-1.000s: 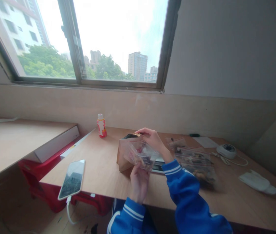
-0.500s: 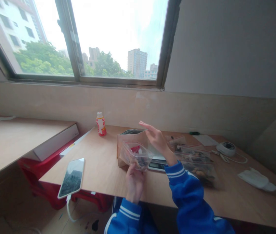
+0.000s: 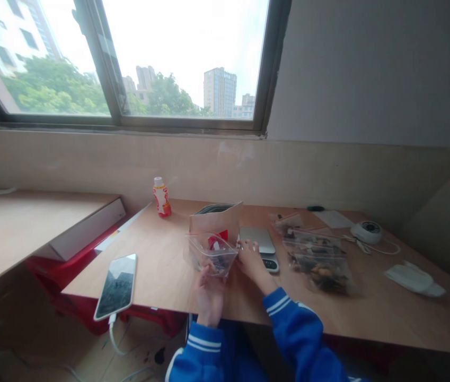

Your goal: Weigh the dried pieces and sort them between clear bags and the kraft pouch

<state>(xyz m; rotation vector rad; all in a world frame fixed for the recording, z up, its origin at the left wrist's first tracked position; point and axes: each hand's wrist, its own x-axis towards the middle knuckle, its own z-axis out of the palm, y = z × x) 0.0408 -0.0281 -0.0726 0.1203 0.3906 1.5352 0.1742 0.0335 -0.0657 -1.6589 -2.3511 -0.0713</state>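
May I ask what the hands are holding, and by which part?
The left hand holds the clear plastic bag by its lower edge; whether the right hand holds it cannot be told.

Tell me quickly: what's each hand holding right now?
Left hand: closed, holding a clear plastic bag.
Right hand: curled, holding nothing visible, beside a digital scale.
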